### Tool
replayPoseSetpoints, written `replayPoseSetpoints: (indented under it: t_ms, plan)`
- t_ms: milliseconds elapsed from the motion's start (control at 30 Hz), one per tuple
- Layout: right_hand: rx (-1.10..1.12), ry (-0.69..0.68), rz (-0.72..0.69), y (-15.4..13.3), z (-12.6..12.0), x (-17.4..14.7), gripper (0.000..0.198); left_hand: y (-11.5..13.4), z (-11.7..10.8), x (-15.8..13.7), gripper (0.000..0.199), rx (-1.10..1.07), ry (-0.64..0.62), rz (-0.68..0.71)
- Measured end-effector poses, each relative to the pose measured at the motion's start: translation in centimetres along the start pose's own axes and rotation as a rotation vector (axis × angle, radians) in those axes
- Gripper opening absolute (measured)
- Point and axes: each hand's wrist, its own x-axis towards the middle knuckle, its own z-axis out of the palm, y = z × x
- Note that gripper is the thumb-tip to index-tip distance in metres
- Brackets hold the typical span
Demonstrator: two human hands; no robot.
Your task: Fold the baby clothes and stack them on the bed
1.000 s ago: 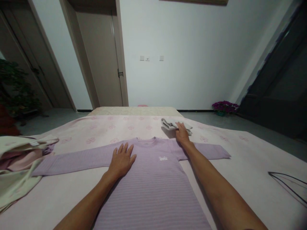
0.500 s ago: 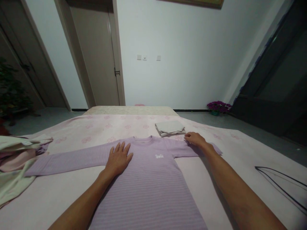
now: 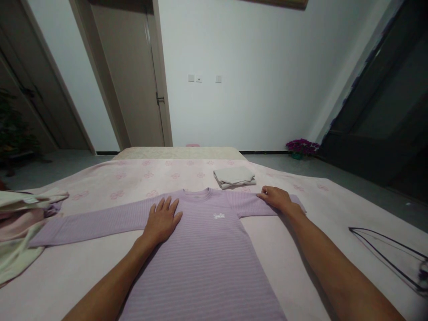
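Observation:
A light purple striped long-sleeved shirt (image 3: 203, 249) lies spread flat, its neckline at the far side and a small white print on the chest. My left hand (image 3: 162, 220) rests flat on its left shoulder area, fingers spread. On the right sleeve, my right hand (image 3: 274, 197) has its fingers curled and pressed together on the fabric's upper edge; part of that sleeve is hidden under the hand and wrist. Just beyond the right shoulder sits a folded pale grey cloth (image 3: 235, 176).
A pink flowered cover (image 3: 110, 180) lies under everything. Crumpled clothes (image 3: 22, 223) are heaped at the left, touching the left cuff. A black wire hanger (image 3: 377, 249) lies at the right. Purple flowers (image 3: 302, 146) stand on the floor by the wall.
My right hand's fingers have curled in more on the sleeve. The left hand stays flat on the shirt. The view has shifted slightly, bringing more of the hanger in.

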Motion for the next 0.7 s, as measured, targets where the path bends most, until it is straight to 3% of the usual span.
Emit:
replayPoseSetpoints:
  t_ms: [167,267,367,700]
  plan:
    - [-0.087,0.118,0.107,1.8,0.6,-0.6,0.039,0.0,0.0,-0.1,0.06,-0.006,0.01,0.004]
    - [-0.07,0.174,0.314,4.3,0.9,-1.3,0.048,0.0,0.0,-0.1,0.061,-0.005,0.016,0.004]
    - [-0.021,0.113,0.486,6.5,1.1,-2.3,0.054,0.0,0.1,-0.1,0.061,-0.004,0.02,0.005]
    - [0.207,0.126,0.571,6.6,0.6,-4.1,0.058,-0.1,0.1,-0.1,0.061,0.003,0.018,0.009]
